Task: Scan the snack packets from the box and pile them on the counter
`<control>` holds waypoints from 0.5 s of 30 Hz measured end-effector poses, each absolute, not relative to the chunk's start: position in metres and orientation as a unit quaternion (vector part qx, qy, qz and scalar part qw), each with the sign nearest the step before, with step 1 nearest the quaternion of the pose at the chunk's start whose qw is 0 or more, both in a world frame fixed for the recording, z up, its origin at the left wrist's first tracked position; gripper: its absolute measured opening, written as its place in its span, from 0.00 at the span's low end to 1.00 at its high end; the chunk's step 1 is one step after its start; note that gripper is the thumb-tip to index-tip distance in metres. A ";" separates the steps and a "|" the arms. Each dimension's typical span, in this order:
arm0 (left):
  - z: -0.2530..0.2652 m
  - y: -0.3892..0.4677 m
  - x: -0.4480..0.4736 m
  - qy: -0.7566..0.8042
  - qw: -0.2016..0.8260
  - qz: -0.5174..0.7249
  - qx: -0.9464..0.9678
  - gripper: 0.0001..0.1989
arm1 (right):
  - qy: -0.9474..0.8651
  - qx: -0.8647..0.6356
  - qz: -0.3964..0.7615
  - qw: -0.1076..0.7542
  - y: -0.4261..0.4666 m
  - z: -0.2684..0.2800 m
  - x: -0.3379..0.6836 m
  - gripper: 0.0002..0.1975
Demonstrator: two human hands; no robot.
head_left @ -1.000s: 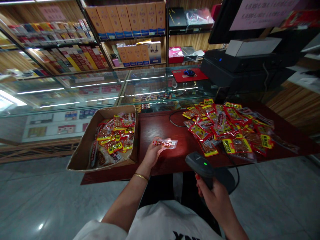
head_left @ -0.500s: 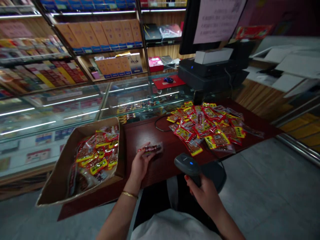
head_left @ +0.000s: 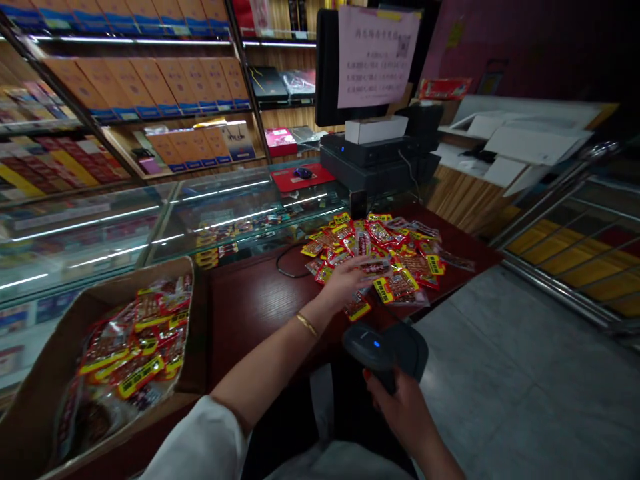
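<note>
- Table: its wood stretches between box and pile, giving my left forearm room; the near edge runs just beyond my lap.
- Box: at the table's left end, rim raised around packets.
- Pile of packets: near the table's right edge.
- Scanner: nose leftward, handle wrapped by my right hand's fingers.
- My left hand: fingers extended around one packet; whether pinching, I cannot tell.
- That packet: over the pile, long axis roughly left to right.
</note>
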State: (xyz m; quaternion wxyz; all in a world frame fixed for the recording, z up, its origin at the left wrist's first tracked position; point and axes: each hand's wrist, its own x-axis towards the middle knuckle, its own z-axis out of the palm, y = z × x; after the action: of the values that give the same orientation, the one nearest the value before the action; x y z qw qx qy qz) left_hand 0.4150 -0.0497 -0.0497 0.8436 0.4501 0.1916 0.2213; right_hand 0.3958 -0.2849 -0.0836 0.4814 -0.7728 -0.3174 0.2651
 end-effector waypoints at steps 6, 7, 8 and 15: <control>-0.019 -0.041 0.490 0.192 0.840 0.257 0.438 0.20 | -0.281 -0.795 0.266 0.467 -0.295 -0.090 0.405 0.21; -0.011 -0.034 0.499 0.218 0.827 0.259 0.449 0.20 | -0.274 -0.794 0.268 0.471 -0.295 -0.089 0.405 0.21; -0.004 -0.026 0.506 0.251 0.813 0.246 0.465 0.20 | -0.269 -0.792 0.272 0.477 -0.294 -0.088 0.405 0.20; 0.007 0.006 0.453 0.347 0.671 0.201 0.623 0.28 | -0.279 -0.800 0.247 0.470 -0.288 -0.074 0.399 0.20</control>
State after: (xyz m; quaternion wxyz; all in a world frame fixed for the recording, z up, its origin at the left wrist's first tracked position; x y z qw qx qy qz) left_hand 0.4525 0.0057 0.0075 0.6712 0.6234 0.3468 0.2015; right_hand 0.3986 -0.2880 -0.0740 0.4704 -0.7999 -0.2788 0.2472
